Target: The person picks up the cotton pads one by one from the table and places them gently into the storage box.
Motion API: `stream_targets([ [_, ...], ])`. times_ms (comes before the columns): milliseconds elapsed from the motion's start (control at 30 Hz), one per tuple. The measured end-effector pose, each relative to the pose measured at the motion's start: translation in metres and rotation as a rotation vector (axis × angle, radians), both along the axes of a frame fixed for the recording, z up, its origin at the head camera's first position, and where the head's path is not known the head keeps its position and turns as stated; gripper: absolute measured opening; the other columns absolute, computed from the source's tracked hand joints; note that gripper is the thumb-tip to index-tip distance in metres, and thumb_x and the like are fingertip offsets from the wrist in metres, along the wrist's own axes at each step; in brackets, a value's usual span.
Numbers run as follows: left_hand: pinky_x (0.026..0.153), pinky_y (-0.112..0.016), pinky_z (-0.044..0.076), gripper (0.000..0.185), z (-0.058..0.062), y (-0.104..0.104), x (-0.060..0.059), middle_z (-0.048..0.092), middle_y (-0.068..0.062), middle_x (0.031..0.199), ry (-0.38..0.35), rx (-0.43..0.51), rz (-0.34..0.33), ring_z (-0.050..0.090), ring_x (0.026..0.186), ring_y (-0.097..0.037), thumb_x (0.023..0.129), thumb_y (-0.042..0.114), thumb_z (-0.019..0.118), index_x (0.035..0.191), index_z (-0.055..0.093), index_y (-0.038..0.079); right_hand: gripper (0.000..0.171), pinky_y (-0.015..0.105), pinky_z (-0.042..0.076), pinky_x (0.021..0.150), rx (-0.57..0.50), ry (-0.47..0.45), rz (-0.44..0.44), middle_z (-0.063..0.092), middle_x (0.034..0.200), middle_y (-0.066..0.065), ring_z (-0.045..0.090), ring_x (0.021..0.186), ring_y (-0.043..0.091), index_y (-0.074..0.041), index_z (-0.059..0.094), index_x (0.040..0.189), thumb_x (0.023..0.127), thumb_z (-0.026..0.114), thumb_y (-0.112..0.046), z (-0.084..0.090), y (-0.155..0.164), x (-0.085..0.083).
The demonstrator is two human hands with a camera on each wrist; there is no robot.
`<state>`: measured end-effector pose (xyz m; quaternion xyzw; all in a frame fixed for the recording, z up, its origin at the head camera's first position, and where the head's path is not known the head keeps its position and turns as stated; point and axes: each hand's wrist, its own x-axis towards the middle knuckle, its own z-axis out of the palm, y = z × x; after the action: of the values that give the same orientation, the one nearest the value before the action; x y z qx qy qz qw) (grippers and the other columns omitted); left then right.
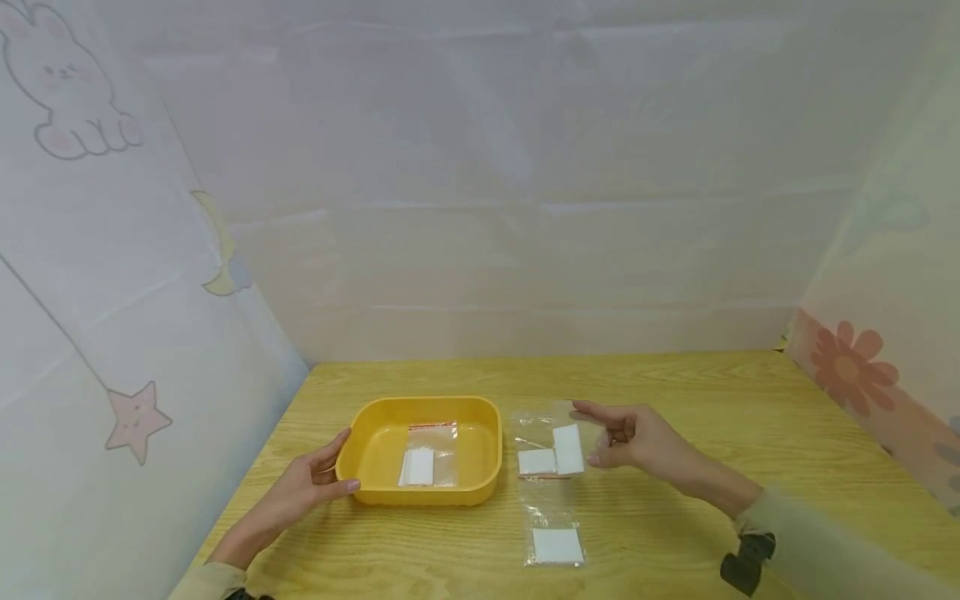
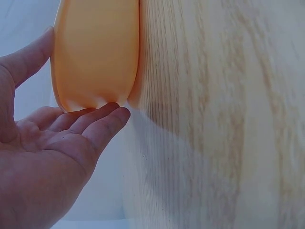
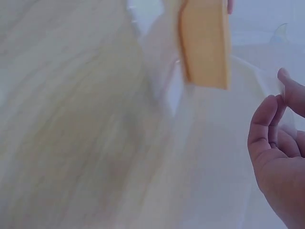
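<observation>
My right hand (image 1: 637, 437) pinches a clear plastic bag (image 3: 288, 125) by its edge between thumb and fingers. A white card (image 1: 568, 450) shows inside it, overlapping a second clear bag with its own white card (image 1: 536, 462) and a red strip. My left hand (image 1: 296, 492) rests against the left end of a yellow plastic tray (image 2: 97, 52). Its fingers (image 2: 107, 126) lie nearly straight along the wall, and its thumb touches the rim. Inside the tray lies a clear bag (image 1: 445, 467) with a red zip strip and white cards.
Nearer the front, another clear bag holding a white card (image 1: 557, 546) lies on the wooden table (image 1: 675, 379). Pale printed sheets (image 1: 480, 275) hang around the back and both sides. A dark wrist strap (image 1: 747, 562) sits on the right sleeve.
</observation>
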<state>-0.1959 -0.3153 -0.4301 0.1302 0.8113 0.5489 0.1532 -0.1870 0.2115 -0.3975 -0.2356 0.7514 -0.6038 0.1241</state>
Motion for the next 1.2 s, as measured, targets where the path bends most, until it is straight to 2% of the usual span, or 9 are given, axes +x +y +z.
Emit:
stream_targets([
  [233, 0.1, -0.032, 0.055, 0.091, 0.0, 0.0, 0.0, 0.012, -0.027, 0.17, -0.006, -0.01, 0.003, 0.036, 0.147, -0.049, 0.103, 0.019, 0.073, 0.169, 0.011, 0.004, 0.08, 0.025, 0.054, 0.071, 0.011, 0.026, 0.042, 0.047, 0.159, 0.021, 0.05, 0.074, 0.012, -0.004, 0.043, 0.161, 0.091, 0.082, -0.002, 0.028, -0.046, -0.018],
  [433, 0.1, -0.033, 0.055, 0.092, -0.001, 0.002, -0.002, 0.011, -0.026, 0.171, -0.008, -0.01, 0.01, 0.035, 0.147, -0.048, 0.103, 0.019, 0.073, 0.169, 0.012, 0.004, 0.079, 0.025, 0.05, 0.068, 0.021, 0.045, 0.124, 0.049, 0.159, 0.017, 0.059, 0.076, 0.017, -0.006, 0.042, 0.162, 0.093, 0.081, -0.002, 0.038, -0.09, -0.035],
  [600, 0.101, -0.033, 0.055, 0.091, -0.001, 0.002, -0.002, 0.011, -0.026, 0.171, -0.011, 0.002, -0.005, 0.034, 0.148, -0.048, 0.103, 0.018, 0.073, 0.169, 0.011, 0.004, 0.08, 0.027, 0.052, 0.075, 0.009, -0.005, 0.177, 0.049, 0.159, 0.015, 0.062, 0.077, 0.018, -0.007, 0.041, 0.162, 0.093, 0.08, 0.002, 0.03, -0.125, -0.049],
  [800, 0.1, -0.034, 0.055, 0.091, 0.0, 0.002, -0.003, 0.011, -0.028, 0.17, 0.001, 0.012, -0.015, 0.036, 0.147, -0.05, 0.103, 0.017, 0.073, 0.169, 0.012, 0.003, 0.079, 0.027, 0.055, 0.083, 0.017, -0.055, 0.164, 0.052, 0.157, 0.014, 0.059, 0.072, 0.018, -0.006, 0.043, 0.161, 0.091, 0.081, 0.001, 0.015, -0.159, -0.061],
  [1067, 0.101, -0.033, 0.055, 0.094, 0.0, 0.001, -0.003, 0.011, -0.026, 0.171, -0.003, -0.007, 0.002, 0.036, 0.147, -0.047, 0.101, 0.022, 0.076, 0.169, 0.013, 0.004, 0.074, 0.033, 0.055, 0.099, 0.052, -0.116, 0.119, 0.057, 0.153, 0.01, 0.073, 0.089, 0.041, -0.006, 0.052, 0.156, 0.089, 0.084, 0.0, -0.004, -0.195, -0.067],
  [1100, 0.101, -0.033, 0.054, 0.094, 0.0, 0.001, -0.002, 0.011, -0.026, 0.171, -0.003, -0.013, 0.002, 0.036, 0.147, -0.047, 0.101, 0.023, 0.075, 0.169, 0.013, 0.004, 0.073, 0.032, 0.056, 0.099, 0.055, -0.122, 0.111, 0.058, 0.152, 0.009, 0.074, 0.094, 0.037, -0.006, 0.054, 0.155, 0.089, 0.084, 0.0, -0.005, -0.198, -0.067],
  [1133, 0.101, -0.033, 0.054, 0.094, 0.0, 0.001, -0.002, 0.012, -0.025, 0.171, -0.009, -0.013, 0.007, 0.036, 0.147, -0.047, 0.101, 0.023, 0.076, 0.169, 0.013, 0.005, 0.072, 0.031, 0.057, 0.094, 0.051, -0.129, 0.107, 0.06, 0.15, 0.009, 0.072, 0.088, 0.036, -0.005, 0.055, 0.154, 0.088, 0.084, 0.0, -0.006, -0.202, -0.066],
  [1167, 0.101, -0.033, 0.054, 0.094, 0.0, 0.001, -0.002, 0.011, -0.025, 0.171, -0.014, -0.012, 0.005, 0.035, 0.148, -0.047, 0.101, 0.023, 0.075, 0.169, 0.013, 0.005, 0.072, 0.029, 0.058, 0.09, 0.054, -0.135, 0.102, 0.061, 0.149, 0.009, 0.072, 0.092, 0.03, -0.005, 0.056, 0.153, 0.088, 0.085, 0.0, -0.007, -0.205, -0.065],
  [1200, 0.101, -0.033, 0.054, 0.094, 0.0, 0.001, -0.002, 0.012, -0.025, 0.171, -0.019, -0.013, 0.008, 0.035, 0.148, -0.047, 0.101, 0.023, 0.076, 0.169, 0.013, 0.005, 0.072, 0.027, 0.058, 0.083, 0.056, -0.144, 0.094, 0.062, 0.148, 0.009, 0.068, 0.087, 0.027, -0.004, 0.057, 0.152, 0.087, 0.085, 0.0, -0.008, -0.208, -0.064],
])
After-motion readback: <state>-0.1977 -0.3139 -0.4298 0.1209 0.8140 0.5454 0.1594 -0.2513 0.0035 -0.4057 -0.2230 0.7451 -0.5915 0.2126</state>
